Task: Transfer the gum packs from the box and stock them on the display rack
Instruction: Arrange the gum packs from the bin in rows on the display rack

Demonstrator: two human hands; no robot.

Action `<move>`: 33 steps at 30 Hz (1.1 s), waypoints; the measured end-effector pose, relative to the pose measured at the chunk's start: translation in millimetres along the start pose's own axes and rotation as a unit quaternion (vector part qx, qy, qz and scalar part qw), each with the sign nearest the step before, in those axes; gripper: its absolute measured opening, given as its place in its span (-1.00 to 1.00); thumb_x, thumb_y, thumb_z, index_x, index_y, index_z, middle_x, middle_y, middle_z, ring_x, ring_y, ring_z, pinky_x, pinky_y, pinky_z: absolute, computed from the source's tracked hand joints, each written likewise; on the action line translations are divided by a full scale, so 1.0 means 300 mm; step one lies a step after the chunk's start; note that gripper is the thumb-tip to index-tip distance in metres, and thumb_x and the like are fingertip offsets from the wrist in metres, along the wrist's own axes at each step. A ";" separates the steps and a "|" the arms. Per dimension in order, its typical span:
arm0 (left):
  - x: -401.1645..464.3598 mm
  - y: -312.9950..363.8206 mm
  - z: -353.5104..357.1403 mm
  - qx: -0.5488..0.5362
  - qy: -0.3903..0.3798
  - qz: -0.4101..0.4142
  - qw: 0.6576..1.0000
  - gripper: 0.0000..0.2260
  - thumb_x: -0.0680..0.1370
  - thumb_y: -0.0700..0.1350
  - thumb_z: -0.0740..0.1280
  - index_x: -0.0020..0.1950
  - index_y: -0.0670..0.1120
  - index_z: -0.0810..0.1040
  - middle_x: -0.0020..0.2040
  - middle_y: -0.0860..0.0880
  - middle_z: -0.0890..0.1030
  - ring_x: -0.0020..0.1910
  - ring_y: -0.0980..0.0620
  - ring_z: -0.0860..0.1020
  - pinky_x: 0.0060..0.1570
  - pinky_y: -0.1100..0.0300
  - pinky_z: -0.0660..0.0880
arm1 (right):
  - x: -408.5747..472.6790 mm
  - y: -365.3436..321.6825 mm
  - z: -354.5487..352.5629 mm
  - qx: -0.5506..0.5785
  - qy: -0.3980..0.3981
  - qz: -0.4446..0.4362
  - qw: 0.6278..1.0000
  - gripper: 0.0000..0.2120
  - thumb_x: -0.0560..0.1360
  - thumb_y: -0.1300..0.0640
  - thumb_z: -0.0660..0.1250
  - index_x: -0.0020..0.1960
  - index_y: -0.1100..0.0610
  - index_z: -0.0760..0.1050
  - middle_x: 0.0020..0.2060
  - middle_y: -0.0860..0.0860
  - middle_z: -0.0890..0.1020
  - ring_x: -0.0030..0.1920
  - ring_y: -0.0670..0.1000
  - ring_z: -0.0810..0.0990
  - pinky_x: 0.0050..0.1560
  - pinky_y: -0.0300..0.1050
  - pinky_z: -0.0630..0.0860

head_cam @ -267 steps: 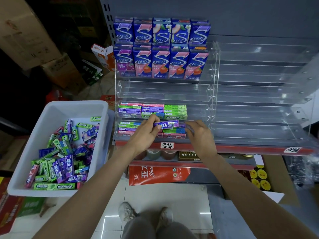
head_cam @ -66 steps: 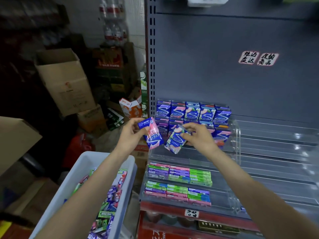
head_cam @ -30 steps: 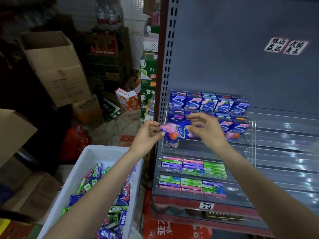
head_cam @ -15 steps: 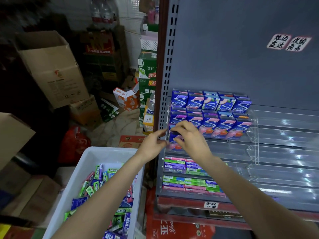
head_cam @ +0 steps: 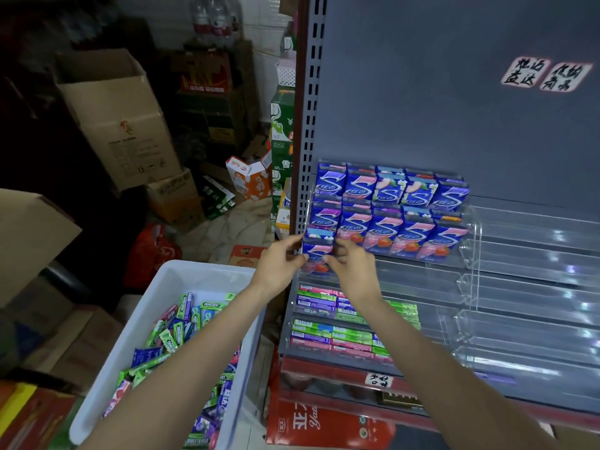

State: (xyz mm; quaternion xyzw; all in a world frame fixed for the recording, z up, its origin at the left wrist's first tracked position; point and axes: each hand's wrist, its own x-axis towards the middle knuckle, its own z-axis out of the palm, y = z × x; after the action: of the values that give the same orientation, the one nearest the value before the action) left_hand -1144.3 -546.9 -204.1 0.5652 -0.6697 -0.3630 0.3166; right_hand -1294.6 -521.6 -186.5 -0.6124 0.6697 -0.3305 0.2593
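Note:
A clear acrylic display rack [head_cam: 470,241] stands on the grey shelf. Its top two tiers hold rows of upright blue-and-pink gum packs [head_cam: 386,209]; its two lowest tiers hold flat stick packs [head_cam: 328,336]. At the left end of the third tier, my left hand [head_cam: 281,263] and my right hand [head_cam: 352,267] pinch one upright blue-and-pink gum pack [head_cam: 317,251] from both sides. The white box [head_cam: 207,274] at lower left holds several loose green, blue and purple gum packs [head_cam: 175,339].
The rack's right half [head_cam: 535,287] has bare acrylic tiers. Cardboard cartons [head_cam: 120,125] and a red bag [head_cam: 152,251] crowd the floor at left. A perforated shelf upright [head_cam: 308,125] runs beside the rack. Red cartons [head_cam: 324,423] sit below the shelf.
Both hands have lowered the blue-and-pink pack from in front of the second tier to the left end of the third tier and turned it upright. The view shifted slightly.

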 end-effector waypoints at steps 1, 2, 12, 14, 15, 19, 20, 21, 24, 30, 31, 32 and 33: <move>-0.003 0.005 0.004 0.006 0.007 -0.004 1.000 -0.60 0.54 -0.16 0.35 0.38 -0.07 0.44 0.20 -0.06 0.60 0.16 0.00 0.57 0.12 0.04 0.53 | 0.001 0.004 -0.001 0.000 -0.002 0.000 1.000 -0.68 0.50 0.25 0.35 0.24 0.23 0.47 0.04 0.10 0.64 0.01 0.00 0.62 0.04 -0.27 0.46; -0.006 0.014 0.008 0.007 0.011 -0.010 1.000 -0.60 0.54 -0.17 0.35 0.37 -0.09 0.44 0.19 -0.07 0.60 0.16 -0.01 0.57 0.13 0.04 0.53 | 0.002 0.011 -0.002 0.001 -0.003 -0.001 1.000 -0.67 0.50 0.24 0.35 0.25 0.24 0.46 0.05 0.11 0.63 0.02 0.01 0.61 0.02 -0.27 0.45; -0.155 -0.029 -0.096 0.037 0.055 0.007 0.998 -0.82 0.53 -0.24 0.34 0.13 -0.18 0.55 -0.02 -0.02 0.63 -0.07 0.11 0.57 -0.08 0.42 0.44 | -0.094 -0.064 0.029 0.006 0.019 -0.115 0.993 -0.74 0.51 0.21 0.33 0.18 0.13 0.44 0.01 -0.03 0.41 -0.15 -0.20 0.43 0.03 -0.28 0.44; -0.206 -0.108 -0.157 0.064 0.066 -0.006 0.996 -0.87 0.53 -0.22 0.34 0.07 -0.14 0.57 -0.11 0.04 0.60 -0.18 0.12 0.54 -0.15 0.37 0.47 | -0.105 -0.097 0.110 0.004 -0.028 -0.131 0.991 -0.78 0.50 0.20 0.34 0.14 0.14 0.47 -0.07 -0.03 0.43 -0.21 -0.19 0.42 -0.04 -0.39 0.39; -0.229 -0.159 -0.190 0.076 0.071 -0.017 0.994 -0.88 0.53 -0.21 0.33 0.06 -0.12 0.58 -0.13 0.04 0.60 -0.20 0.09 0.55 -0.13 0.27 0.51 | -0.111 -0.111 0.162 0.002 -0.056 -0.135 0.989 -0.80 0.50 0.20 0.34 0.12 0.15 0.48 -0.09 -0.01 0.44 -0.23 -0.19 0.42 -0.09 -0.44 0.35; -0.293 -0.380 -0.329 0.114 0.066 -0.074 0.989 -0.90 0.53 -0.21 0.32 0.02 -0.06 0.56 -0.13 0.01 0.61 -0.26 0.07 0.54 -0.19 0.11 0.53 | -0.153 -0.150 0.401 -0.006 -0.180 -0.114 0.977 -0.80 0.52 0.24 0.30 0.14 0.21 0.50 -0.07 0.04 0.48 -0.24 -0.19 0.45 -0.15 -0.45 0.31; -0.302 -0.439 -0.363 0.118 0.063 -0.088 0.987 -0.89 0.53 -0.23 0.32 0.03 -0.09 0.56 -0.12 -0.02 0.61 -0.25 0.05 0.55 -0.18 0.11 0.52 | -0.164 -0.155 0.466 -0.007 -0.199 -0.101 0.975 -0.78 0.52 0.24 0.30 0.15 0.22 0.50 -0.03 0.07 0.51 -0.19 -0.14 0.48 -0.12 -0.41 0.34; -0.308 -0.496 -0.395 0.124 0.059 -0.099 0.986 -0.88 0.52 -0.25 0.32 0.04 -0.14 0.57 -0.10 -0.07 0.63 -0.22 0.01 0.58 -0.16 0.13 0.51 | -0.174 -0.157 0.532 -0.006 -0.211 -0.082 0.974 -0.78 0.52 0.25 0.30 0.16 0.23 0.49 0.01 0.11 0.54 -0.12 -0.09 0.51 -0.07 -0.36 0.38; -0.321 -0.656 -0.468 0.161 0.005 -0.125 0.979 -0.83 0.53 -0.27 0.31 0.11 -0.21 0.56 0.04 -0.18 0.62 -0.01 -0.12 0.60 -0.02 0.16 0.45 | -0.195 -0.139 0.720 -0.032 -0.243 -0.014 0.969 -0.73 0.53 0.22 0.29 0.21 0.23 0.47 0.10 0.14 0.58 0.06 0.03 0.57 0.07 -0.23 0.42; -0.333 -0.895 -0.499 0.244 -0.231 -0.130 0.933 -0.62 0.59 -0.26 0.21 0.42 -0.14 0.36 0.37 -0.16 0.40 0.30 -0.11 0.43 0.30 0.18 0.31 | -0.232 -0.058 0.953 -0.147 -0.340 0.071 0.926 -0.50 0.59 0.13 0.21 0.48 0.14 0.17 0.47 0.13 0.21 0.46 0.14 0.18 0.43 -0.04 0.18; -0.337 -0.921 -0.495 0.269 -0.260 -0.123 0.919 -0.61 0.60 -0.24 0.20 0.44 -0.13 0.34 0.39 -0.15 0.38 0.34 -0.10 0.39 0.34 0.16 0.29 | -0.241 -0.042 0.968 -0.171 -0.361 0.076 0.914 -0.46 0.59 0.13 0.21 0.51 0.11 0.10 0.50 0.11 0.13 0.50 0.15 0.07 0.47 -0.01 0.11; -0.344 -0.943 -0.492 0.299 -0.278 -0.114 0.906 -0.61 0.60 -0.24 0.19 0.45 -0.13 0.33 0.40 -0.14 0.37 0.35 -0.09 0.37 0.35 0.13 0.29 | -0.250 -0.029 0.977 -0.192 -0.378 0.079 0.902 -0.43 0.60 0.13 0.20 0.53 0.08 0.05 0.52 0.11 0.07 0.52 0.15 0.00 0.48 -0.01 0.07; -0.348 -0.961 -0.489 0.331 -0.287 -0.104 0.893 -0.61 0.61 -0.24 0.18 0.44 -0.13 0.33 0.39 -0.13 0.37 0.35 -0.10 0.37 0.34 0.10 0.31 | -0.256 -0.017 0.984 -0.208 -0.385 0.082 0.895 -0.42 0.59 0.13 0.20 0.53 0.07 0.02 0.52 0.11 0.03 0.52 0.14 -0.02 0.47 -0.03 0.06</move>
State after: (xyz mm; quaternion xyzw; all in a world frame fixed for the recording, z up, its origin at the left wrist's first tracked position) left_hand -853.2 -490.7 -370.1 0.5747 -0.7501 -0.2982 -0.1345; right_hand -1060.5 -482.6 -378.1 -0.6750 0.6187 0.1004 0.3893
